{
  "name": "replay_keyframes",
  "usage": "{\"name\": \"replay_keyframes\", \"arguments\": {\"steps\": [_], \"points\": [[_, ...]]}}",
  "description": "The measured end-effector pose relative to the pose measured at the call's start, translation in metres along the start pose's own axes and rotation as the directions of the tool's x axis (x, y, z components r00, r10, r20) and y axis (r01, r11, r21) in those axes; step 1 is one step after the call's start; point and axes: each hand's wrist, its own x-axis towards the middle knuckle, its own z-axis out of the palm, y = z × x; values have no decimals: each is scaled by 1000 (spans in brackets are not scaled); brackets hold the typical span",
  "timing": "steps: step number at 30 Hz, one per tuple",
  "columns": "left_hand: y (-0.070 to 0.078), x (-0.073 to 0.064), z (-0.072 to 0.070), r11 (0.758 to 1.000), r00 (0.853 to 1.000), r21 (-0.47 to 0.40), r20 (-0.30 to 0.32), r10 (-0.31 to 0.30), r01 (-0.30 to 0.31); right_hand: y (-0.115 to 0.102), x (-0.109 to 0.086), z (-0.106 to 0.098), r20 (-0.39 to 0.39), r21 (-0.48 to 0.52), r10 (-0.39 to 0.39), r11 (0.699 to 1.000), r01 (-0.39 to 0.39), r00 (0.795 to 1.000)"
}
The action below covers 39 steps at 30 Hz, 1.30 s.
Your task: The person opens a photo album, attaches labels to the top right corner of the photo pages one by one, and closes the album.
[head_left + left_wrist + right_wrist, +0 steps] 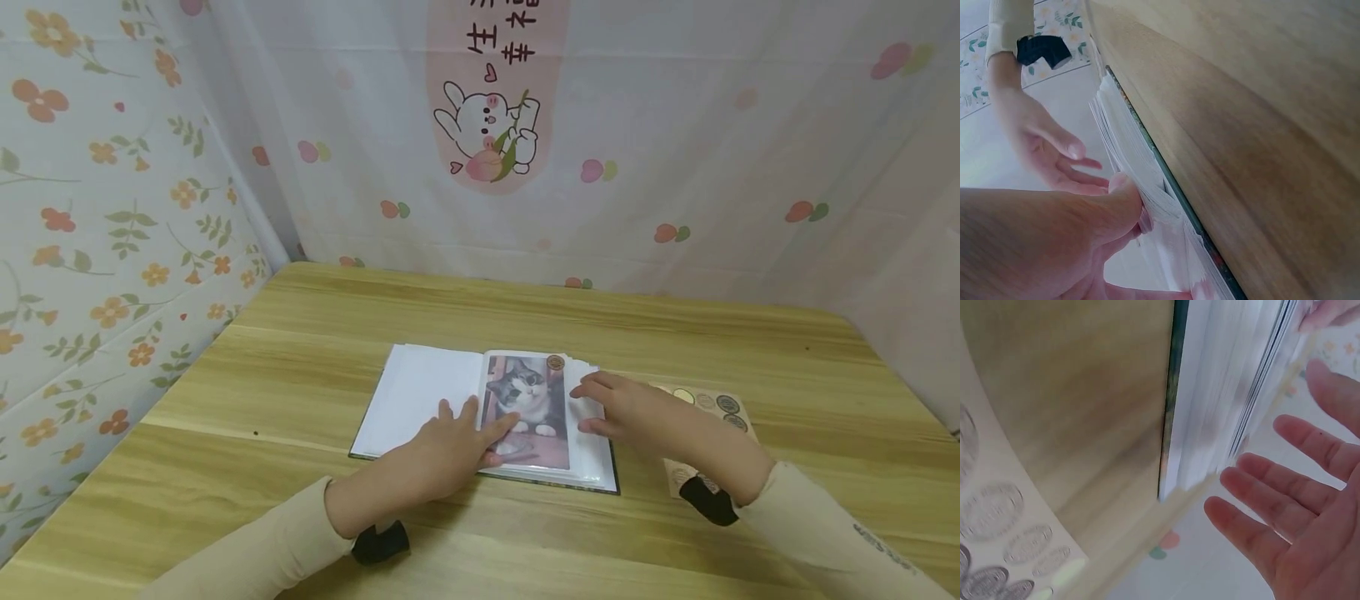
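A photo album (423, 387) lies open on the table, its left page white. On the right page is a photo (551, 400) of a grey-and-white cat, with a round brown sticker (555, 362) at its upper right corner. My left hand (446, 458) rests across the album's lower middle, fingers spread over the photo; the left wrist view has its thumb (1124, 197) against the page edges. Over the right page's outer edge hovers my right hand (626, 408), its fingers (1279, 500) apart and holding nothing in the right wrist view.
A tan sheet of round stickers (705, 402) lies right of the album, partly hidden under my right forearm. The wooden table (300, 375) runs back to a patterned curtain (637, 100). A floral curtain (112, 217) hangs on the left.
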Motion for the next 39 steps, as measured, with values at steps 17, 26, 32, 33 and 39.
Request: {"name": "replay_keyframes", "arguments": {"steps": [17,26,32,33,39], "points": [[0,0,0,1000,999,-17,37,-25,26,-25,-12,15,137,163,97,979,-119,986],[-1,1,2,999,999,-29,32,-37,38,-28,-7,14,153,191,143,966,-172,978],[0,3,1,998,995,31,-85,53,-51,-31,-1,10,177,188,178,959,-211,968],[0,4,1,996,990,38,-110,85,-81,-31,-1,10,180,186,182,959,-215,967],[7,10,1,972,961,20,-150,233,-232,-34,3,8,192,179,216,952,-250,957]]}}
